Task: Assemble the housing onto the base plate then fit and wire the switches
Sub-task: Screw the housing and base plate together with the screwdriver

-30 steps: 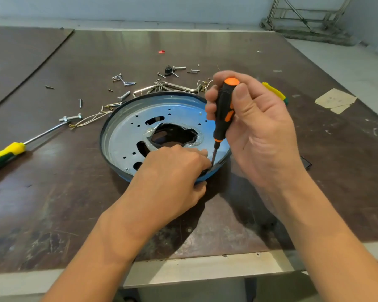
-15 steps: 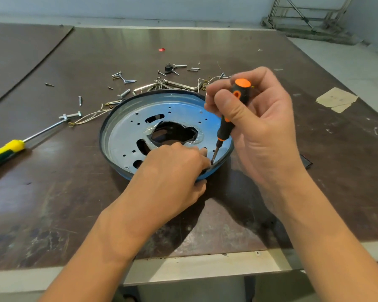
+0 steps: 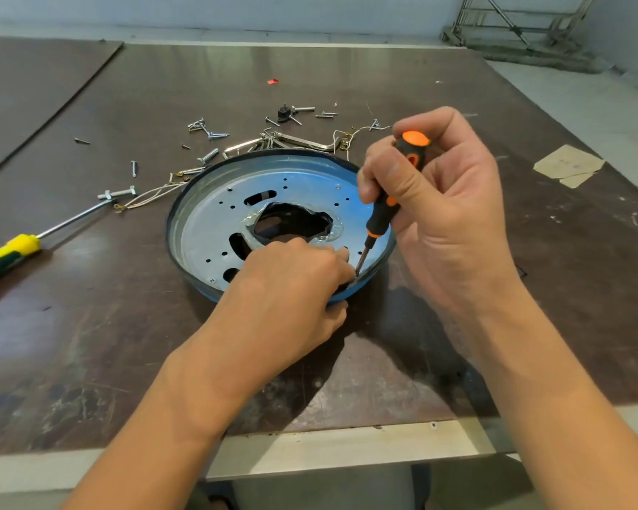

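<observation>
- While lying flat on the table (image 3: 89, 325), the round base plate (image 3: 207, 219) is facing up.
- Right hand (image 3: 439, 215) is gripping the orange-black screwdriver (image 3: 387, 204), near-upright, tip down at the plate's near rim.
- Left hand (image 3: 291, 288) is pinching that rim.

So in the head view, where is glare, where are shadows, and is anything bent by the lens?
Head view: bluish glare on the plate and a pale sheen on the far table; dark shadows fall under both hands, toward the near edge; the wide lens curves the table edges; the screwdriver and both hands are sharp.

Workshop: scuffed bench (image 3: 89, 344), loose screws (image 3: 209, 132)
</observation>
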Motion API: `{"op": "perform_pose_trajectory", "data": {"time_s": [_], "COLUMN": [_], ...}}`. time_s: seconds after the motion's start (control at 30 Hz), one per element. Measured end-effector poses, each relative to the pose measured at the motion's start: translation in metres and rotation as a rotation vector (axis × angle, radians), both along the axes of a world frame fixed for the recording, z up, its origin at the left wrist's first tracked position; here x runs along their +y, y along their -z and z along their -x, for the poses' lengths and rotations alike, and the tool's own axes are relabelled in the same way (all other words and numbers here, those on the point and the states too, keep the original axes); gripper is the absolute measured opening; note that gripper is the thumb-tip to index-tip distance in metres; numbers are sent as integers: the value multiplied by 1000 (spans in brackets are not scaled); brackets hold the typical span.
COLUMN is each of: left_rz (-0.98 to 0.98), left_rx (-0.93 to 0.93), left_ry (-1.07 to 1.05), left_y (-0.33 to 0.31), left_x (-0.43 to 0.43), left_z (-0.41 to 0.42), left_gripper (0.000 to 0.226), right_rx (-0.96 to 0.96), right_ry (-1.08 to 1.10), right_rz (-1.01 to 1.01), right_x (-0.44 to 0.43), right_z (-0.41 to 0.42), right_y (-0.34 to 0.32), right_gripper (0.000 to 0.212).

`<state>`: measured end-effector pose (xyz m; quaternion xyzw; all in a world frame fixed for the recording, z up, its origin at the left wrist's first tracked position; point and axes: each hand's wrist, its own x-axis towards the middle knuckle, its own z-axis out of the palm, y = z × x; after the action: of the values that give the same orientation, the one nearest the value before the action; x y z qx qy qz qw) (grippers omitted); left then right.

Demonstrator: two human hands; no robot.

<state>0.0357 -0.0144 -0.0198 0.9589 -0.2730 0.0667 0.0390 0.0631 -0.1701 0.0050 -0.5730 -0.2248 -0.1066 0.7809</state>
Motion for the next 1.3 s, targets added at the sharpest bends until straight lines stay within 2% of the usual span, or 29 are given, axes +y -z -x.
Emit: {"op": "perform_pose_trajectory", "data": {"time_s": [0.07,0.13,0.2,0.27,0.4,0.47,0.53,0.57,0.67,0.77,0.9,0.97,1.07,1.17,1.3], "left_rz": [-3,-1,-3,-4,-4,-12,-10,-10,-14,-10,7,15,19,30,45], "left_rx": [1,3,7,18,20,4,0,1,9,8,-8,-22,-27,-12,-25], "left_ry": [-2,-7,-6,-2,-10,-10,-4,-1,2,-8,-37,-45,-52,-53,-52], "left_y": [-1,-2,-2,-1,0,0,0,0,1,2,2,1,2,3,3], "left_x": [0,0,-1,-1,-1,0,0,0,-1,0,-1,-1,-2,-3,-2], "left_z": [0,1,1,0,-1,-1,-1,-1,-2,-3,0,1,1,0,0], "left_gripper": [27,24,25,29,31,29,28,28,31,34,32,29,30,35,31], "right_rx": [22,81,80,31,-3,27,78,72,21,6,20,45,10,3,53], "right_ry": [-82,-139,-163,-127,-37,-80,-113,-131,-88,-39,-109,-146,-99,-17,-43], "right_rz": [-40,-101,-65,15,28,-8,-57,-53,35,31,37,9,49,-8,-41], "right_x": [0,-1,0,3,7,8,6,6,6,8,10,9,10,12,12], "right_z": [1,2,4,5,5,5,4,5,6,6,7,9,10,10,9], "right_y": [0,-1,-2,-3,-1,-2,-2,-2,-2,-1,1,0,0,1,0], "right_gripper": [7,24,25,12,21,6,25,28,11,25,13,26,18,27,11]}}
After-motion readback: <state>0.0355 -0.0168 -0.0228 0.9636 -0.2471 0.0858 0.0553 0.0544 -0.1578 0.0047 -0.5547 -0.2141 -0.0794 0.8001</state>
